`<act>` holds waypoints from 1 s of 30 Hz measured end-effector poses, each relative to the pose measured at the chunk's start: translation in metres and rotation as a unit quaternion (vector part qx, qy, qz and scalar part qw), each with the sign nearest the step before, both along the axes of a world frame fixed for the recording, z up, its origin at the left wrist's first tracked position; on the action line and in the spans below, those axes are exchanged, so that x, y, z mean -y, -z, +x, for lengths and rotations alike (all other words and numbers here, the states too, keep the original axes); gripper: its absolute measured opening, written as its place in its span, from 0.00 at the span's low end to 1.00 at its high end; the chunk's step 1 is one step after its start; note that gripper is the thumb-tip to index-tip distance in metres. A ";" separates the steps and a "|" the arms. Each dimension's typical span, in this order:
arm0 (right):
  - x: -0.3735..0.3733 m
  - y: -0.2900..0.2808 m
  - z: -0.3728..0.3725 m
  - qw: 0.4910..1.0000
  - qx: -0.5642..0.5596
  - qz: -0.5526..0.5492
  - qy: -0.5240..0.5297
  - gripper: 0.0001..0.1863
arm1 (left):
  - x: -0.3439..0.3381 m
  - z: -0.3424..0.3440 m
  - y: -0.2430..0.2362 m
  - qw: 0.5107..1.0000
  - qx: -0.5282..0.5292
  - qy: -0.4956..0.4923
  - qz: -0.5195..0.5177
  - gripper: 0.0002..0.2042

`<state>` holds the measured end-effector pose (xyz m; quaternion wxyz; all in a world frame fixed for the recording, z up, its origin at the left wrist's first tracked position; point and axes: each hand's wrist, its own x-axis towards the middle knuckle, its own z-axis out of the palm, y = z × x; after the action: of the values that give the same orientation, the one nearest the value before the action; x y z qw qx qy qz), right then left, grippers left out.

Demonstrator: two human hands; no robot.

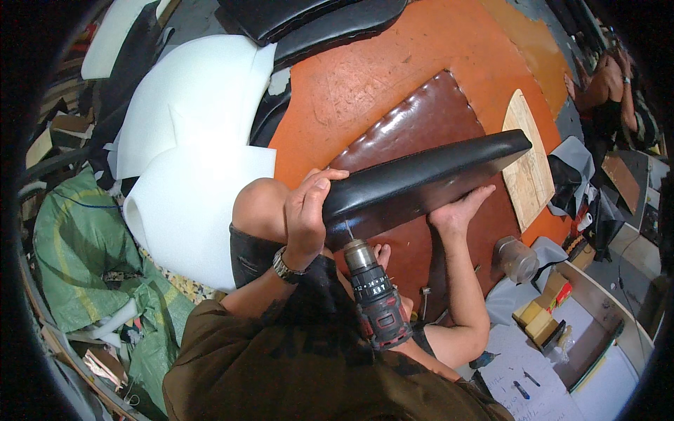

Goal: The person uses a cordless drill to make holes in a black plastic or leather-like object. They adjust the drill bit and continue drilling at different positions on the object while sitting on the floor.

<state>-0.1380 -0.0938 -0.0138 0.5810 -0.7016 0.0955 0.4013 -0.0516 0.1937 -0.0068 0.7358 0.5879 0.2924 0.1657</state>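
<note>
A long black leather-covered padded panel is tilted up across my legs, its far right end raised. My left hand, with a metal watch on the wrist, is closed over the panel's left end, its fingers on the top edge. A red and black cordless drill points away from me. Its thin bit meets the panel's near face close to the left end; whether it has gone in I cannot tell. My right hand is wrapped round the drill's grip, mostly hidden behind the drill body.
My bare foot is against the panel's underside. Beneath lie a brown leather sheet and an orange sheet. White foam and a green sack are left; a plywood piece, a clear jar and a tray right. Another person sits far right.
</note>
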 end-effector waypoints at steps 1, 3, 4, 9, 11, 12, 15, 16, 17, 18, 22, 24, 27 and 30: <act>-0.001 0.001 0.000 1.000 -0.004 0.003 0.004 0.11 | 0.000 0.000 0.000 1.000 0.001 -0.001 -0.001 0.18; -0.005 -0.001 0.002 1.000 -0.009 0.007 0.015 0.11 | 0.000 0.000 0.000 1.000 -0.003 -0.003 -0.001 0.18; -0.007 -0.002 0.004 1.000 -0.007 0.011 0.018 0.11 | 0.000 0.000 0.000 1.000 -0.003 -0.002 0.002 0.18; -0.021 -0.026 0.021 0.980 0.178 -0.019 -0.088 0.11 | 0.001 0.000 0.000 1.000 0.002 -0.009 -0.014 0.18; -0.027 -0.035 0.027 0.959 0.243 -0.043 -0.137 0.12 | 0.001 0.000 -0.001 1.000 -0.002 -0.006 -0.008 0.18; -0.030 -0.038 0.029 0.961 0.233 -0.052 -0.141 0.12 | 0.001 0.000 -0.001 1.000 -0.003 -0.005 -0.004 0.18; -0.034 -0.045 0.035 0.959 0.232 -0.062 -0.148 0.13 | 0.001 0.001 0.000 1.000 -0.006 -0.004 0.003 0.18; -0.035 -0.045 0.036 0.954 0.253 -0.054 -0.151 0.13 | 0.001 0.001 0.000 1.000 -0.001 -0.004 0.007 0.18; -0.035 -0.046 0.037 0.959 0.237 -0.052 -0.144 0.13 | 0.001 0.001 0.000 1.000 0.000 -0.007 0.010 0.18; -0.036 -0.046 0.038 0.960 0.238 -0.041 -0.139 0.13 | 0.001 0.001 0.000 1.000 0.000 -0.009 0.013 0.18; -0.036 -0.050 0.041 0.955 0.254 -0.049 -0.145 0.14 | 0.001 0.000 0.000 1.000 -0.003 -0.005 0.009 0.18; -0.038 -0.052 0.043 0.950 0.264 -0.060 -0.155 0.13 | 0.001 0.000 0.000 1.000 -0.013 -0.001 0.010 0.18; -0.041 -0.053 0.044 0.964 0.225 -0.055 -0.130 0.13 | 0.001 -0.001 0.000 1.000 -0.013 -0.002 0.017 0.18; -0.042 -0.053 0.047 0.955 0.259 -0.051 -0.133 0.13 | 0.002 0.001 0.001 1.000 0.003 -0.011 0.020 0.18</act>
<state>-0.0914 -0.0515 0.0391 0.4907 -0.8163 -0.1324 0.2743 -0.0511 0.1920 -0.0077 0.7226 0.5991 0.2933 0.1812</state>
